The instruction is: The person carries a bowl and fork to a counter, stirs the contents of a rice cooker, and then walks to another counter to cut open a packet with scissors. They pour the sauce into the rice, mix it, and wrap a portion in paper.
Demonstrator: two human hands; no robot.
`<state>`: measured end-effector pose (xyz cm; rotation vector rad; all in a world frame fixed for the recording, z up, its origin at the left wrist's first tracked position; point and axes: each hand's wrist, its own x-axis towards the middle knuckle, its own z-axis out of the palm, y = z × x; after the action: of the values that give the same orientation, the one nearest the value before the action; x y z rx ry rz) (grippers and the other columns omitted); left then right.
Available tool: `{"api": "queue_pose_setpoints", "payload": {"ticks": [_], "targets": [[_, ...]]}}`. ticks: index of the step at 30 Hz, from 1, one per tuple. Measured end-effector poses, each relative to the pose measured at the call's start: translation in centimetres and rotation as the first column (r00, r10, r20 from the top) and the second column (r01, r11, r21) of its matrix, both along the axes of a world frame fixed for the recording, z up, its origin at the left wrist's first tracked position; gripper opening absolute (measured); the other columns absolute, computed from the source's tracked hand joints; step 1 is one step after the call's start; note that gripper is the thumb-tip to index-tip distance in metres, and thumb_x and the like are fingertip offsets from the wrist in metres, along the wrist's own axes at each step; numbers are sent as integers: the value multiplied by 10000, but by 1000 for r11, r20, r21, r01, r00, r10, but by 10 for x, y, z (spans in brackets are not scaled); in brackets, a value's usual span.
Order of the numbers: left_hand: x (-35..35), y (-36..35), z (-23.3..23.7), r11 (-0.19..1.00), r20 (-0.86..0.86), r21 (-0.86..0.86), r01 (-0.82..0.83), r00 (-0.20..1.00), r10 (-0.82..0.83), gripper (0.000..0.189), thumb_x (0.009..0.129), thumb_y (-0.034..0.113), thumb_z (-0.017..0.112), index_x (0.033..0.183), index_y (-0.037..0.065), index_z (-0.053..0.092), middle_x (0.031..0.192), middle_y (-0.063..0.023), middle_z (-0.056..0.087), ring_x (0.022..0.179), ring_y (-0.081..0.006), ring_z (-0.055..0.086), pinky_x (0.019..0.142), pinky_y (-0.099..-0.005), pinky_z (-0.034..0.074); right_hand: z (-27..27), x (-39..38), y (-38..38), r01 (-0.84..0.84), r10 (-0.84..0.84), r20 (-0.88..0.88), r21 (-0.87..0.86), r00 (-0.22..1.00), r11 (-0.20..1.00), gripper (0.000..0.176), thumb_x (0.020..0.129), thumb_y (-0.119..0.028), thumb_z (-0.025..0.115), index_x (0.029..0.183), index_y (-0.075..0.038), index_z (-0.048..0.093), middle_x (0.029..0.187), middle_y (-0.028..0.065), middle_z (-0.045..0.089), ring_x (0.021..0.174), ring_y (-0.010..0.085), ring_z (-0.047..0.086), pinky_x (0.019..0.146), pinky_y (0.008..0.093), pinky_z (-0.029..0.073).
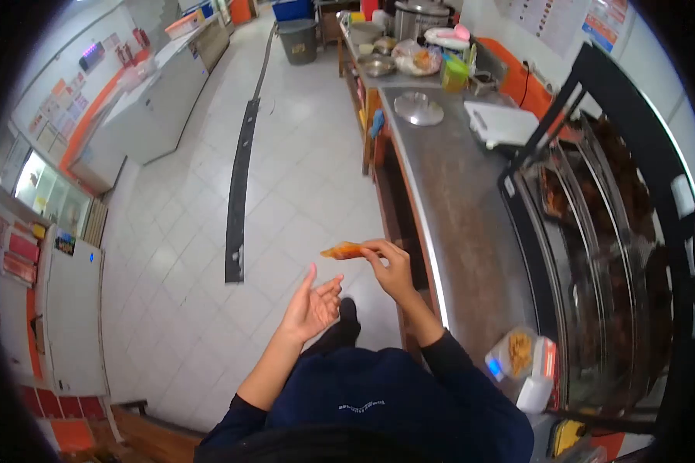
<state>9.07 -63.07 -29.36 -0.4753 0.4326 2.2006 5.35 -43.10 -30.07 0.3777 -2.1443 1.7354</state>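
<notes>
**Right hand pinches orange piece, left hand open beneath**

The right hand (391, 268) grips a small orange piece (343, 251) between fingertips and thumb, held out flat at about chest level over the floor. The piece sticks out to the left of the fingers; what it is cannot be told – too small and blurred. The left hand (313, 308) is spread open, palm up, fingers fanned, holding nothing, just below and left of the piece and not touching it. Both forearms come out of dark blue sleeves.

Below the hands is a dark shoe (348, 312) on the white tiled floor (193, 255), which has a dark strip (239, 185) running along it.

Just right of the right hand runs a long steel counter (455, 208). On its far part lie a round metal lid (418, 109) and a white board (504, 123); bowls and a bag of food crowd the far end. Near the person's right elbow sits a clear tub (517, 352) with yellowish food. Right of the counter – a glass display case (594, 208) with dark fried food on racks.

Across the aisle stands a white chest unit (150, 108), with a grey bin (298, 40) at the aisle's far end.
</notes>
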Motion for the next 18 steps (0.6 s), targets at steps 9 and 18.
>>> {"api": "queue_pose_setpoints", "payload": {"ticks": [9,18], "targets": [[-313,90,15,832,-379,-550,74,866,-327,359,865,373,586,1090,94,603,905,19,565,855,-101,524,756,-273,447,35,-235,113,531,-519,-111,182,847,828,81,833,-62,588,858,12,610,795,132,625,737,270,608,655,322,474],[-623,171,-2,684,-595,-724,-91,585,-551,335,834,291,638,1086,71,626,1051,-27,565,919,-102,505,804,-268,402,20,-507,184,768,-753,-155,175,640,617,91,822,-74,605,849,13,611,778,137,610,740,251,579,683,334,449]]}}
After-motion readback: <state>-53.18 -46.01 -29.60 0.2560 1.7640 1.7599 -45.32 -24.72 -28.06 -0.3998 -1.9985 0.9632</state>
